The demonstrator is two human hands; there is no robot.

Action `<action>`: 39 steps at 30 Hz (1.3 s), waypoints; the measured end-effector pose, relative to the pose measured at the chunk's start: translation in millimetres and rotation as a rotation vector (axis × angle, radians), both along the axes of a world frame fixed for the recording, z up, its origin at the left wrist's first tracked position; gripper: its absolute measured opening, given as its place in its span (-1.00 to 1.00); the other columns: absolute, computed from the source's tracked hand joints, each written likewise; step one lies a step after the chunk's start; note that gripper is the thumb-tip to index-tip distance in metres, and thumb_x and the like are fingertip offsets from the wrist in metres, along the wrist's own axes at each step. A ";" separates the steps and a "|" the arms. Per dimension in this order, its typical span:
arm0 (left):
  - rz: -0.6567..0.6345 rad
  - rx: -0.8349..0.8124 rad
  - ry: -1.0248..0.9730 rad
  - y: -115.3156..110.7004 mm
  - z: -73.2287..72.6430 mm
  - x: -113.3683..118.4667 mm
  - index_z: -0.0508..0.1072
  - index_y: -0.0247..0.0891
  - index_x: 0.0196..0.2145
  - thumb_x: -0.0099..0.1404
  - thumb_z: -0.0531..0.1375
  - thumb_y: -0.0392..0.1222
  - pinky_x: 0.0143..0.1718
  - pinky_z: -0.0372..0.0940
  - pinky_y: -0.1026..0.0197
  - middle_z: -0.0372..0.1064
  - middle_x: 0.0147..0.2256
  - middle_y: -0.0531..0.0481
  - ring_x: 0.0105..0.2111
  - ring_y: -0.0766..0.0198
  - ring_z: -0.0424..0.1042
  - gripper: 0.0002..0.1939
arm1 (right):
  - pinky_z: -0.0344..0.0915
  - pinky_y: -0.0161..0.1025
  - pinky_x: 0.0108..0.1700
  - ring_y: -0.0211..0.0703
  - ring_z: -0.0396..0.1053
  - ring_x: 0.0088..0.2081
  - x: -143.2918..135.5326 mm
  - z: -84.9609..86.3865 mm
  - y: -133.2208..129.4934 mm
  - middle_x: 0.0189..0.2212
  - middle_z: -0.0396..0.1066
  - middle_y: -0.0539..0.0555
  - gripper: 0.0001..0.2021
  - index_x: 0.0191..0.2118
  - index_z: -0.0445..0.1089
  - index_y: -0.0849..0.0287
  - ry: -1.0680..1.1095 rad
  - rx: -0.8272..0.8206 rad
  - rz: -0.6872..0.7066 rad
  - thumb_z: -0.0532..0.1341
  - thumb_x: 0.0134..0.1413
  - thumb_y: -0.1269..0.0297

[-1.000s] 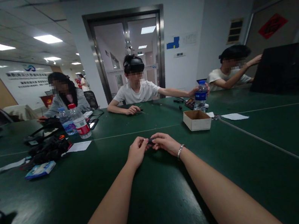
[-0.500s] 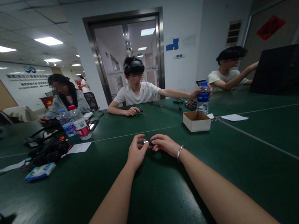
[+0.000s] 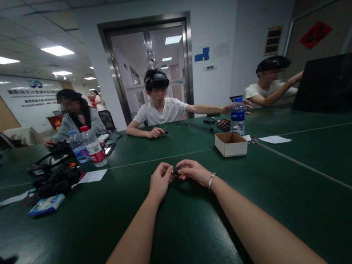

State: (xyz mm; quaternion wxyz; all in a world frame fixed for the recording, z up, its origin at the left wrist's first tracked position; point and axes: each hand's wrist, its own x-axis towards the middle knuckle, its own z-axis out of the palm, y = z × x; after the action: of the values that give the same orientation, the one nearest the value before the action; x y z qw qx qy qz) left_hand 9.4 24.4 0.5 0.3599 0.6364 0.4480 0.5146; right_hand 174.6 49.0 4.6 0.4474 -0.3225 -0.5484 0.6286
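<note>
Between my two hands, just above the green table (image 3: 187,238), is a small black object (image 3: 175,171). It showed a shiny silver end a moment ago; its kind is too small to make out. My left hand (image 3: 161,181) is closed, thumb and fingertips pinching the object's left end, so that the silver part is mostly covered. The right hand (image 3: 196,172), with a silver bracelet (image 3: 212,182) at the wrist, pinches the black end between thumb and fingers.
An open cardboard box (image 3: 231,147) sits ahead to the right, near a blue-capped water bottle (image 3: 237,117) that a person opposite reaches toward. On the left are a red-capped bottle (image 3: 94,148), black straps and gear (image 3: 57,179), and a blue-white packet (image 3: 46,205).
My left thumb and fingers have closed together over the silver end, which was visible before. The right hand keeps its pinch. The person opposite still has an arm stretched out.
</note>
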 end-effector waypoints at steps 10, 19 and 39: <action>-0.039 -0.030 -0.027 1.5 -2.9 0.0 0.34 -0.28 -0.32 0.09 0.19 -0.06 -0.47 0.21 0.32 0.31 -0.50 0.05 -0.51 0.34 0.32 -0.74 | 0.34 -0.47 -0.49 -0.31 0.39 -0.51 1.3 -0.2 0.3 -0.51 0.41 0.03 -0.75 -0.31 0.35 0.27 0.018 -0.008 -0.020 0.33 -0.23 0.46; 0.036 -0.078 0.047 -1.1 1.6 0.6 0.35 -0.28 -0.42 0.11 0.14 0.12 -0.46 0.19 0.28 0.33 -0.56 0.03 -0.53 0.30 0.32 -0.64 | 0.33 -0.46 -0.50 -0.32 0.38 -0.52 0.9 -1.0 0.3 -0.52 0.40 0.00 -0.73 -0.33 0.36 0.26 0.027 -0.003 -0.010 0.35 -0.27 0.47; 0.019 0.061 0.058 -2.6 1.9 -1.1 0.39 -0.21 -0.22 0.14 0.15 -0.07 -0.41 0.24 0.31 0.36 -0.29 -0.03 -0.39 0.30 0.36 -0.74 | 0.33 -0.47 -0.50 -0.32 0.37 -0.52 0.1 0.8 -0.9 -0.50 0.41 0.03 -0.76 -0.33 0.36 0.28 0.023 -0.015 -0.037 0.34 -0.24 0.49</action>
State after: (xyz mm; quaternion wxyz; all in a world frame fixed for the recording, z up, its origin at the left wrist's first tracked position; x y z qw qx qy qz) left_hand 8.3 21.9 2.4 0.3223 0.6574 0.4485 0.5126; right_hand 174.7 48.1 5.3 0.4626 -0.3287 -0.5323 0.6282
